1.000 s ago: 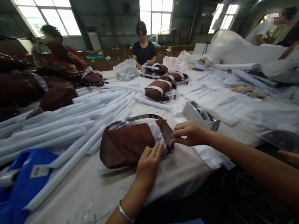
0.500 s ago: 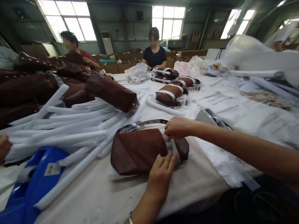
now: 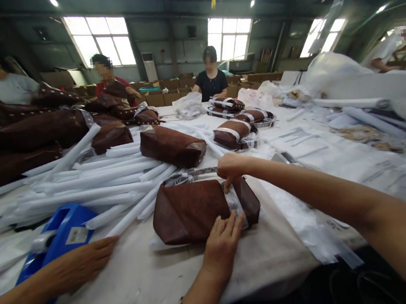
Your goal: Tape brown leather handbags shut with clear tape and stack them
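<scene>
A brown handbag (image 3: 191, 211) lies on its side on the covered table before me. A translucent plastic strip (image 3: 233, 201) wraps round its right part. My left hand (image 3: 223, 244), with a silver bangle at the wrist, rests its stretched fingers on the strip's lower part and the bag's near side. At the bag's far edge my right hand (image 3: 231, 168) is closed, fingers curled, one digit pressing down on the strip's upper end; its fingertips are partly hidden. The bag's handle (image 3: 203, 171), wrapped in clear plastic, lies behind it.
A co-worker's hand (image 3: 86, 263) reaches in from the left over a blue plastic jug (image 3: 68, 229). White rolled tubes (image 3: 93, 180) and a loose brown bag (image 3: 173, 145) lie beyond. Strapped bags (image 3: 233, 133) sit farther back. Plastic sheets (image 3: 303, 209) cover the right side.
The co-worker's hand at left has come in toward the tubes' ends. The loose brown bag behind has been laid down. My right hand has shifted slightly along the strip; my left stays.
</scene>
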A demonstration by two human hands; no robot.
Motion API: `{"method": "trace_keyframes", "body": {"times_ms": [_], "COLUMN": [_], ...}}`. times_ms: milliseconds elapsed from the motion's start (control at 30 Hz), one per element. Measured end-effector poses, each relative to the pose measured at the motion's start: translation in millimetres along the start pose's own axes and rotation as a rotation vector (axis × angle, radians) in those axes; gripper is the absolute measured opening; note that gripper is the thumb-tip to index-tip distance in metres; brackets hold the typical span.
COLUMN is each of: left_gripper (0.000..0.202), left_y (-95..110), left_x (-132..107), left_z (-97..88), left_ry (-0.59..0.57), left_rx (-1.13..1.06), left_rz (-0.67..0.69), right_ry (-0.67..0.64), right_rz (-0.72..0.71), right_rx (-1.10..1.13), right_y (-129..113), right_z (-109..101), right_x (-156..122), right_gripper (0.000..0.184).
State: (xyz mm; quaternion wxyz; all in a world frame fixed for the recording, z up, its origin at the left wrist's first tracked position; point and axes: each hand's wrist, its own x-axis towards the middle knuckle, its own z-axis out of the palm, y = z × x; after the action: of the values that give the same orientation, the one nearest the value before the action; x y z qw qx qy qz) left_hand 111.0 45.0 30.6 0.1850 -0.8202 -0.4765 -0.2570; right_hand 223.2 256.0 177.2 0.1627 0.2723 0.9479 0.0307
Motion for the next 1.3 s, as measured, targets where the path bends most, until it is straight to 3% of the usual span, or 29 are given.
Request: {"method": "trace_keyframes", "body": {"times_ms": [133, 200, 267, 333, 433, 567, 633, 733, 833, 900, 1000, 1167, 1233, 1300], "left_gripper": [0.051, 0.052, 0.053, 0.052, 0.049, 0.048, 0.047, 0.046, 0.055, 0.066, 0.078, 0.082, 0.083, 0.083], "left_y": [0, -1, -1, -1, 0, -3, -10, -34, -64, -80, -89, -90, -90, -91], "left_x": [1, 1, 0, -1, -2, -3, -5, -12, -25, -36, -53, -78, -82, -83], "left_z": [-0.6, -0.9, -0.6, 0.8, 4.6, 2.2, -8.9, -39.7, -73.3, -85.3, -81.2, -53.6, -48.1, -46.3], "left_ry": [0.002, 0.000, 0.004, 0.006, 0.014, -0.041, -0.091, -0.120, -0.147, -0.202, -0.253, -0.158, -0.112, -0.084], "left_rx": [0.018, 0.033, 0.040, 0.030, -0.001, -0.073, -0.117, -0.086, 0.048, 0.097, 0.103, 0.103, 0.096, 0.085], "left_rz": [0.007, 0.012, 0.011, 0.010, 0.022, 0.064, 0.111, 0.129, -0.054, -0.122, -0.109, -0.105, -0.102, -0.100], "right_ry": [0.058, 0.197, 0.361, 0.493, 0.609, 0.578, 0.557, 0.569, 0.562, 0.544, 0.582, 0.960, 0.866, 0.616], "right_rz": [0.297, 0.408, 0.488, 0.483, 0.326, 0.240, 0.232, 0.190, 0.161, 0.160, 0.168, 0.350, 0.450, 0.531], "right_rx": [0.286, 0.290, 0.284, 0.291, 0.332, 0.377, 0.379, 0.377, 0.384, 0.384, 0.404, 0.707, 0.919, 1.227], "right_y": [34, 38, 26, 0, -42, -63, -58, -48, -42, -41, -45, -93, -123, -149], "right_z": [5, 10, 20, 39, 77, 108, 110, 107, 106, 105, 101, 97, 103, 114], "right_x": [3, -3, -11, -18, -22, -20, -19, -20, -21, -23, -32, -84, -106, -119], "right_gripper": [0.028, 0.025, 0.034, 0.044, 0.051, 0.054, 0.055, 0.054, 0.053, 0.053, 0.051, 0.044, 0.050, 0.055]}}
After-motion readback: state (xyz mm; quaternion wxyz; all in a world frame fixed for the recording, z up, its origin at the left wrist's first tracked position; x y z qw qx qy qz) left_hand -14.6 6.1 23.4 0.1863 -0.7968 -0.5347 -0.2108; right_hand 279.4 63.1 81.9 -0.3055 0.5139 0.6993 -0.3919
